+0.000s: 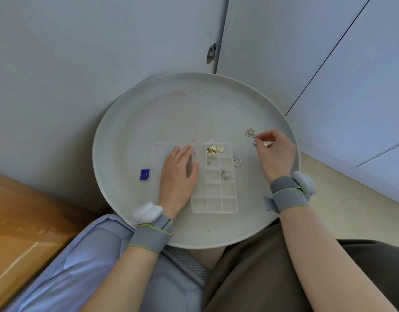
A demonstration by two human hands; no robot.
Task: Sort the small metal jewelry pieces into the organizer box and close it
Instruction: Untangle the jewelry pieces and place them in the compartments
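Organizer box (214, 179) lies open near the middle of the big round grey tray (149, 109) — the widest thing before me, resting on my lap with pale walls behind its far edge. The box's clear lid (159, 154) is folded flat to the left, and my left hand (179, 174) rests on it palm down, fingers spread and relaxed, gripping nothing, the thumb against the box's left edge. My right hand (276, 152) is over the right side of the tray, its fingers (260, 137) pinched together on something small and metal; just beside the fingertips lies a gold heart charm (251, 132). Both wrists wear grey straps with white pods.

Inside the box, the far compartments hold a cluster of gold pieces (212, 149) with a small ring (221, 149) beside them; a silver piece (208, 163) sits one row nearer, and curved hoops (224, 174) nearer still. A silver heart outline (236, 162) lies at the box's right edge. Left of the lid sits a small blue square (145, 174).
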